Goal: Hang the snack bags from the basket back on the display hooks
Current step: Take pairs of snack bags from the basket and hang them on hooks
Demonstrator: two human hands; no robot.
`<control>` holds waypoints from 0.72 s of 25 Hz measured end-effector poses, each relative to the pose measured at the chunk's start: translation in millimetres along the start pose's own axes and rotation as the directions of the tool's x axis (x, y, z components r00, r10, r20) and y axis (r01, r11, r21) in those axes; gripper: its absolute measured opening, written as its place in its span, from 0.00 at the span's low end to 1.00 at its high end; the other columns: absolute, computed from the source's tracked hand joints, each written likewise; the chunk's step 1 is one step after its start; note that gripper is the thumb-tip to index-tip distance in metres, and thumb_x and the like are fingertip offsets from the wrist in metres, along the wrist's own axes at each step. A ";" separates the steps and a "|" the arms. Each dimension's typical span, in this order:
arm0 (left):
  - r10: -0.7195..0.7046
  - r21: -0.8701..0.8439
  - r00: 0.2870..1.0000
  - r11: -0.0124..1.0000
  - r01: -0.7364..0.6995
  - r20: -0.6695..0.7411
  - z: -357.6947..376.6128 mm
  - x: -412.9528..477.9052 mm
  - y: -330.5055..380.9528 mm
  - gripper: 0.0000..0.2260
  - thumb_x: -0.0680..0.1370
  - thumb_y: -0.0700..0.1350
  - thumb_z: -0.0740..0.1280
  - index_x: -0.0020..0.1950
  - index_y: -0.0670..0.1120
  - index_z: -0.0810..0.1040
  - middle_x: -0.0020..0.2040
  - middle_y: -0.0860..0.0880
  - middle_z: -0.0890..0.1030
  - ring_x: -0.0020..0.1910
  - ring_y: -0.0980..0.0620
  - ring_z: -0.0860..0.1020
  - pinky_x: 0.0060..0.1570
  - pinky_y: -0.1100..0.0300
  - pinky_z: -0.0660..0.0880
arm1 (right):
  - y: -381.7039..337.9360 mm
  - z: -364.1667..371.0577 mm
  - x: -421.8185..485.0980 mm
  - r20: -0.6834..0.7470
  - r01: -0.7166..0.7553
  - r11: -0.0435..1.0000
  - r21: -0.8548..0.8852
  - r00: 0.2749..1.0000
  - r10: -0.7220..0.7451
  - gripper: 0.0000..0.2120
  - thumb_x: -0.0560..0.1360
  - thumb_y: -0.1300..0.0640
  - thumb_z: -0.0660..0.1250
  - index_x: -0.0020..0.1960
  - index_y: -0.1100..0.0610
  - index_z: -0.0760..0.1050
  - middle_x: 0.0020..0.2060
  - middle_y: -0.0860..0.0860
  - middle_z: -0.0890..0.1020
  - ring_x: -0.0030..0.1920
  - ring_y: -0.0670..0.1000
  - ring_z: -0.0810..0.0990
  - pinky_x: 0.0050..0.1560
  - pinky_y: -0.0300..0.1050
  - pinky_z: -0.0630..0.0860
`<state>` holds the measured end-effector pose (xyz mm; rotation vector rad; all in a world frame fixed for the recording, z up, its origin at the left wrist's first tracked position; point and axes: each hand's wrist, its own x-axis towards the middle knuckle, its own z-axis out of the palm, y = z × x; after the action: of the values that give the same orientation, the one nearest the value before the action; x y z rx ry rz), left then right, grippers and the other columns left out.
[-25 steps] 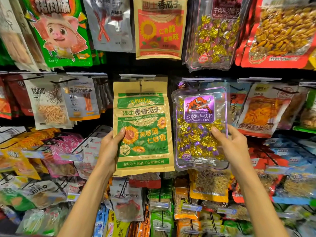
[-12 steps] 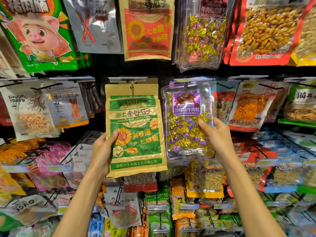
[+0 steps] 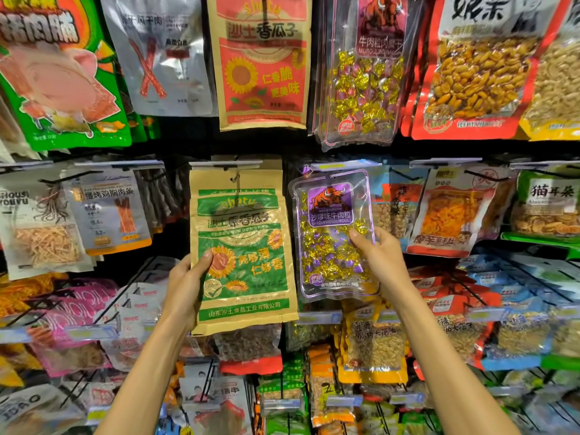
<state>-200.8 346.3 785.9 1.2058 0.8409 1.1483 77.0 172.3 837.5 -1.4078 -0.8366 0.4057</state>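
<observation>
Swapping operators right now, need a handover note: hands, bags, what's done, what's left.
Left hand grips the green sunflower seed bag at its left edge; its top hole sits at the hook.
Right hand pinches the purple beef candy bag at its right edge, top up under its hook's label strip.
Done: both bags raised to their hooks.
Left: confirm each is seated, release. Basket out of view.
</observation>
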 end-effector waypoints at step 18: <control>0.102 0.193 0.994 0.975 -0.108 0.045 20.2 67.1 -0.9 0.15 0.81 0.52 0.64 0.64 0.46 0.76 0.57 0.52 0.80 0.55 0.54 0.76 0.49 0.60 0.69 | 19.5 41.9 80.0 -0.044 -0.100 0.993 -0.068 0.994 0.097 0.09 0.77 0.53 0.70 0.52 0.58 0.81 0.49 0.53 0.85 0.53 0.55 0.82 0.60 0.54 0.76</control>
<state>-164.9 405.9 794.6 1.4425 0.8875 1.1460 104.2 260.6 838.0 -1.5214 -0.7568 0.4255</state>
